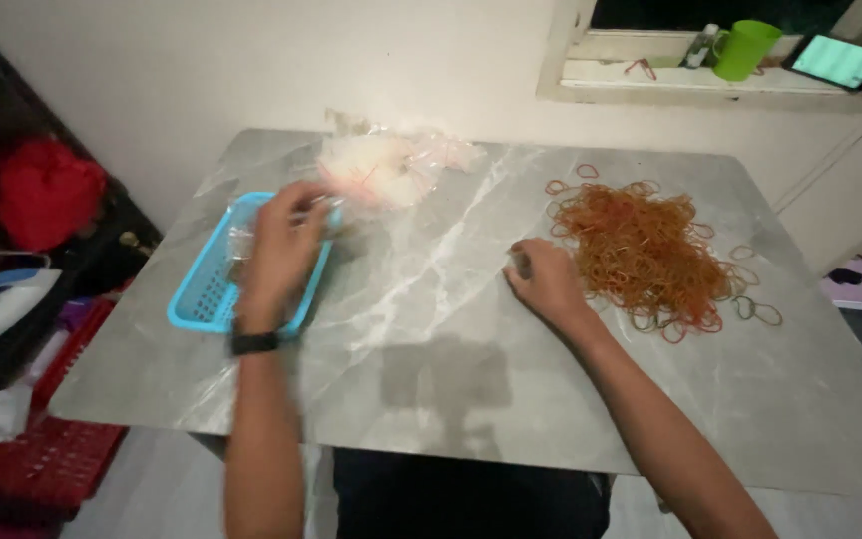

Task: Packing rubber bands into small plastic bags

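Observation:
My left hand reaches over a light blue plastic basket at the table's left side; it is blurred, and its fingers seem to touch a small clear bag at the basket's far edge. A black band sits on that wrist. My right hand rests on the grey marble table, fingers curled, at the left edge of a big pile of orange and red rubber bands. What the right fingers hold, if anything, is hidden. A heap of clear plastic bags lies just beyond the basket.
On the window sill at the back right stand a green cup, a small bottle and a lit phone. Left of the table are a red crate, a red cloth and an iron on dark shelves.

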